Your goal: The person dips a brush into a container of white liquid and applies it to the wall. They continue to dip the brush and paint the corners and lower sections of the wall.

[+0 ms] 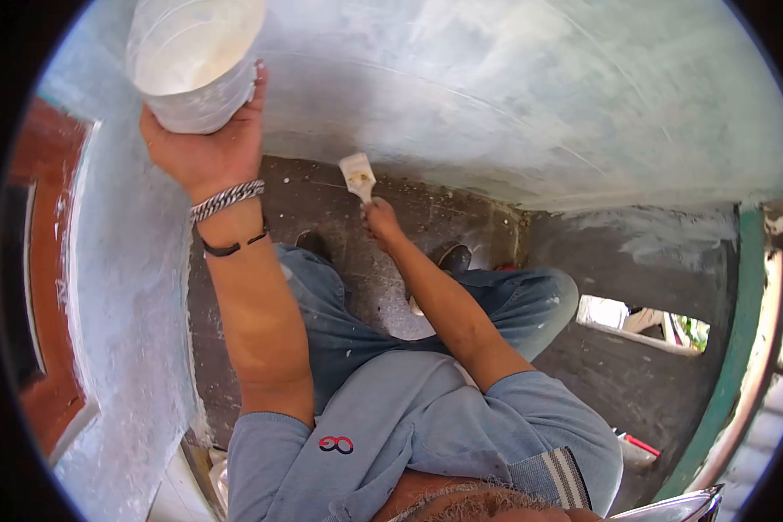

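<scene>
My left hand is raised at the upper left, its fingers around the base of a translucent plastic tub with whitish material inside. A chain bracelet and a dark band are on that wrist. Near the middle, my right hand grips the handle of a paint brush. White material coats the brush head, which points up toward the lower edge of the pale, smeared wall. The brush and the tub are well apart.
An orange-brown framed opening is at the left. Dark floor lies around my feet. At the right are a rectangular hole in a dark surface and a green post. A red-edged object lies lower right.
</scene>
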